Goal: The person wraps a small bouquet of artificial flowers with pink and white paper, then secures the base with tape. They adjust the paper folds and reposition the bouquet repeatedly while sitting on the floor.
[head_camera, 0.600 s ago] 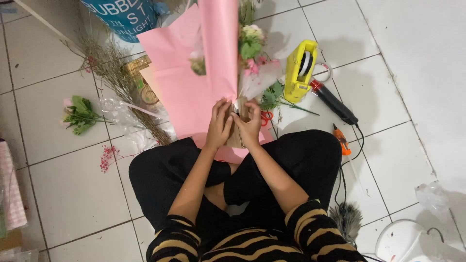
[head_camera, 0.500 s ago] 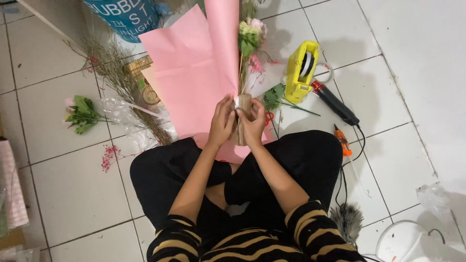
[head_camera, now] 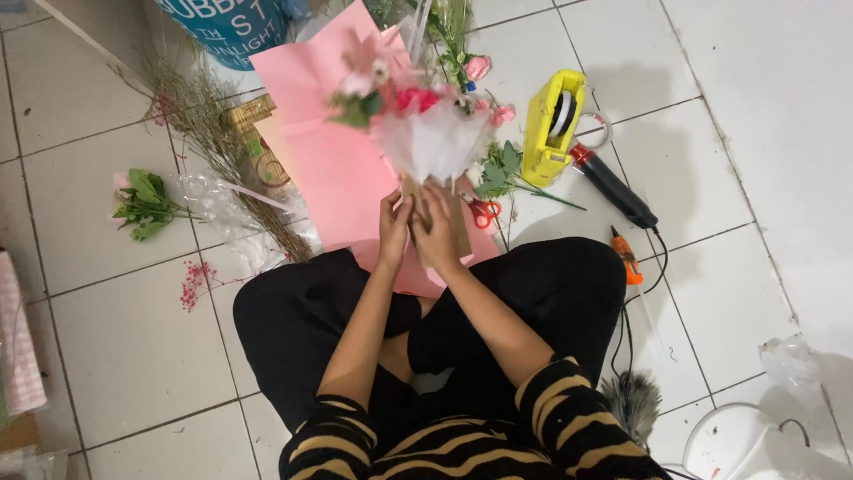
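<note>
Bouquet [head_camera: 418, 124] of pink and red flowers in white wrapping, held upright over a pink paper sheet [head_camera: 329, 169] on the tiled floor.

Both hands close around the stems: left hand [head_camera: 394, 227] and right hand [head_camera: 440, 229] touch side by side, each grip narrow and holding the bundle's base. Judged from this, keeping the stems pinched together low down should keep the blooms from splaying. Red scissors [head_camera: 484, 212] lie just beside; a yellow tape dispenser [head_camera: 553, 129] stands near.
</note>
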